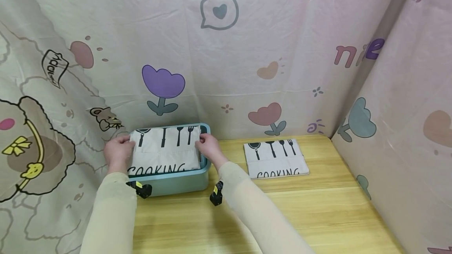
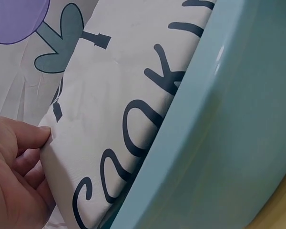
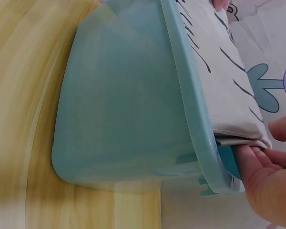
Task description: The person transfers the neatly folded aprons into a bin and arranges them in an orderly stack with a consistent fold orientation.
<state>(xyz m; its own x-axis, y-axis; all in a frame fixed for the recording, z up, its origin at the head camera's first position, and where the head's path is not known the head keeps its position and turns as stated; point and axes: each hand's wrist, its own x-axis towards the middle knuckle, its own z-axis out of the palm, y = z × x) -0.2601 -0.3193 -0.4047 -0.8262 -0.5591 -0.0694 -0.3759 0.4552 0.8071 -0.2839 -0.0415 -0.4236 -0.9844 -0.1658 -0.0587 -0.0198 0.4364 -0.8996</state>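
A folded white cloth [image 1: 165,150], printed with dark kitchen utensils and the word COOKING, lies at the mouth of a light blue plastic bin [image 1: 173,183]. My left hand [image 1: 119,153] pinches its left edge; in the left wrist view the thumb of the left hand [image 2: 19,167] is on top and the other fingers are curled below. At the opposite edge, my right hand [image 1: 212,148] holds the cloth. In the right wrist view, fingers of the right hand [image 3: 271,176] reach under the layered edge, just inside the bin rim. The bin's inside is mostly hidden beneath the cloth.
A second folded cloth [image 1: 276,159] with the same print lies flat on the wooden table [image 1: 282,207], right of the bin. Printed curtains [image 1: 226,58] hang behind the table and along both sides. The bin stands close to the back curtain.
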